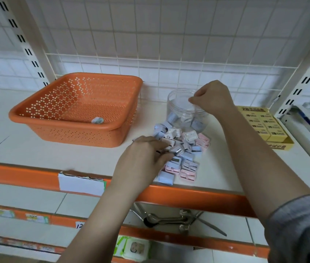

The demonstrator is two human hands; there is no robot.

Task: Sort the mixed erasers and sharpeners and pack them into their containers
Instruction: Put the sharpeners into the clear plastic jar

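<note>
Sharpeners [181, 154], pastel blue, pink and white, lie heaped on the shelf [36, 147] before a clear jar [186, 111] holding several. Left hand [142, 160] pinches one at the heap. Right hand [212, 97], fingers curled, hangs over the jar mouth; contents indiscernible. Orange basket [78, 109] holds one eraser [97, 120].
</note>
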